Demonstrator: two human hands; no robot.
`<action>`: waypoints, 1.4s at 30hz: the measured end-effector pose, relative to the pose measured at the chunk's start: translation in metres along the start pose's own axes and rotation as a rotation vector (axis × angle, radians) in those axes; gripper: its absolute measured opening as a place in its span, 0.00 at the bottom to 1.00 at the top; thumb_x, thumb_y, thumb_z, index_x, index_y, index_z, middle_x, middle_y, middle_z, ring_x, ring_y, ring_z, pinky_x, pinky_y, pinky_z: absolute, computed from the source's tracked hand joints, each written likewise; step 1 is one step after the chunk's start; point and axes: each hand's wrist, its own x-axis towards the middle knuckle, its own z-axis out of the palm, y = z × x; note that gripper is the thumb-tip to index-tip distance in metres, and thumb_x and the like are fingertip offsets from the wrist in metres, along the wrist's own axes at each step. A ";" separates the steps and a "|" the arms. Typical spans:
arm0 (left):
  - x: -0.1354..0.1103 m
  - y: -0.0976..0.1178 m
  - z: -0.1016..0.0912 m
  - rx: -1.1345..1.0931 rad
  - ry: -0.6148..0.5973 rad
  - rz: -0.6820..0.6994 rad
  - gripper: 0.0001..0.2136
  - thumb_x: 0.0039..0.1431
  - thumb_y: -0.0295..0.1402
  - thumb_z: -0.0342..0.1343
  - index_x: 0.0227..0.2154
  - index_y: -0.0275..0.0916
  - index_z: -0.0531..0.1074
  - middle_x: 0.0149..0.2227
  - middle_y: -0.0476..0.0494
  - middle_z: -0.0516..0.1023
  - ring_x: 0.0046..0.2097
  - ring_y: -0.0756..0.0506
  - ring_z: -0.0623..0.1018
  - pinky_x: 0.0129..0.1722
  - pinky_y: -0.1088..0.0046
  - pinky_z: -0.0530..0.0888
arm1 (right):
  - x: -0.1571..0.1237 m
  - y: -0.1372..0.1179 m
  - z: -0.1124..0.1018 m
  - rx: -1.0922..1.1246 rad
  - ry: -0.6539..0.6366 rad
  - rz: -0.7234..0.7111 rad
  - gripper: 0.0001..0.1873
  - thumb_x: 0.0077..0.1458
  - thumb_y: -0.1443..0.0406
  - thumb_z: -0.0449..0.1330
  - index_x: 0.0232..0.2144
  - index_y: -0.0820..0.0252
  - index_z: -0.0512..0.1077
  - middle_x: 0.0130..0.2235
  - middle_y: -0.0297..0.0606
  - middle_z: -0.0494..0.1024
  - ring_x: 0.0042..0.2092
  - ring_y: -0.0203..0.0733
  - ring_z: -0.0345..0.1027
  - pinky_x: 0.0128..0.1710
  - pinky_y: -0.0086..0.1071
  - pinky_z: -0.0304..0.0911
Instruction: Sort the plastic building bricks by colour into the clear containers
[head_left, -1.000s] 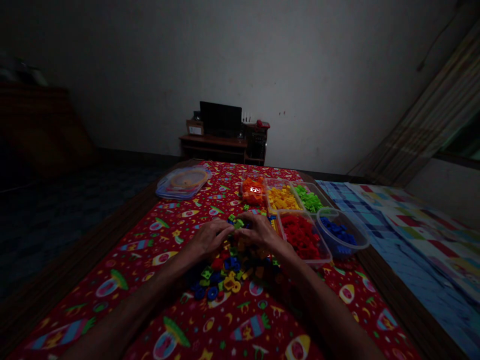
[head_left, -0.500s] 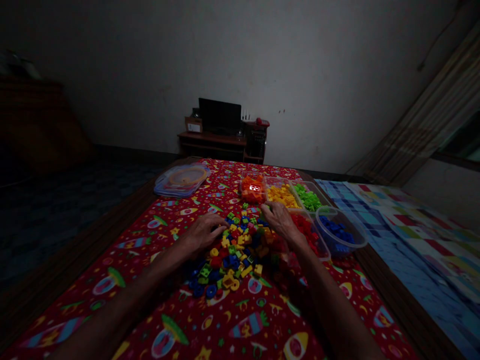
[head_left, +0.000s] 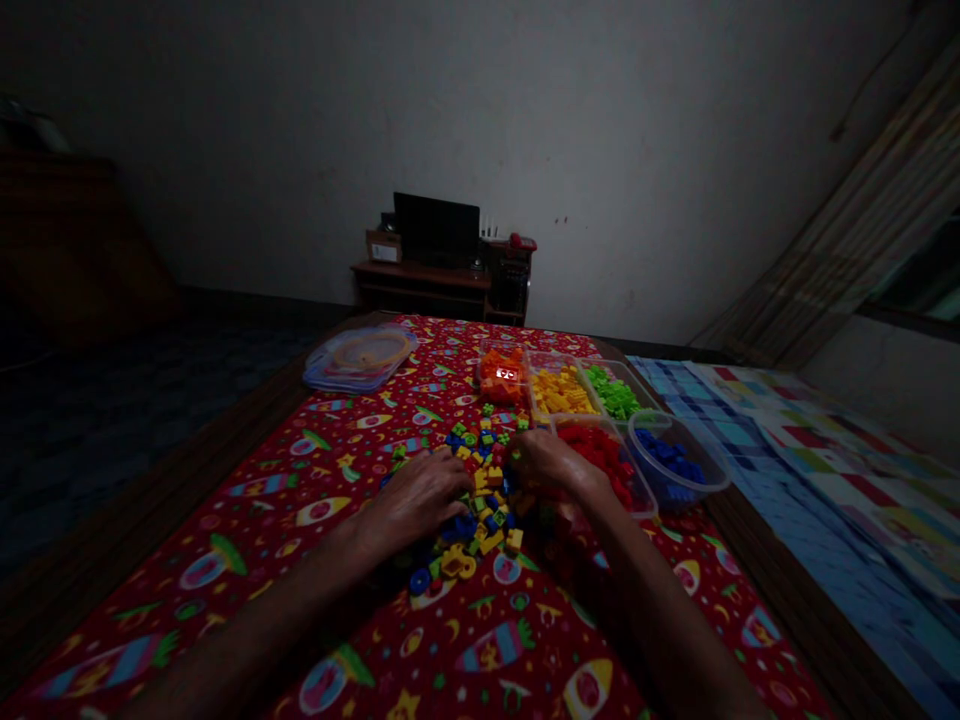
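A heap of small mixed-colour plastic blocks (head_left: pixel 481 505) lies on a red patterned tablecloth (head_left: pixel 360 600). My left hand (head_left: pixel 417 500) rests palm down on the left side of the heap, fingers spread flat over the blocks. My right hand (head_left: pixel 552 461) lies on the right side of the heap, fingers curled toward the pieces; whether it holds any block is hidden. Just right of it stands a clear tub of red blocks (head_left: pixel 600 462).
Clear tubs hold orange blocks (head_left: pixel 502 376), yellow blocks (head_left: pixel 558 390), green blocks (head_left: pixel 615 394) and blue blocks (head_left: pixel 670 462). Stacked lids (head_left: pixel 361 356) lie at the far left. A checked mat (head_left: pixel 810 470) covers the floor on the right; a low shelf with a screen (head_left: pixel 439 250) stands by the wall.
Both hands drew apart from a shared grip above the heap and came down nearer to me, onto the heap's two sides. The blocks spread out more between them.
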 end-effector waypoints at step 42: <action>0.126 -0.073 -0.003 -0.214 0.163 -0.184 0.10 0.50 0.28 0.51 0.30 0.38 0.77 0.35 0.41 0.79 0.41 0.41 0.77 0.43 0.69 0.71 | 0.084 0.042 -0.016 -0.175 0.063 -0.064 0.10 0.53 0.73 0.54 0.32 0.67 0.76 0.35 0.47 0.79 0.36 0.40 0.71 0.36 0.28 0.62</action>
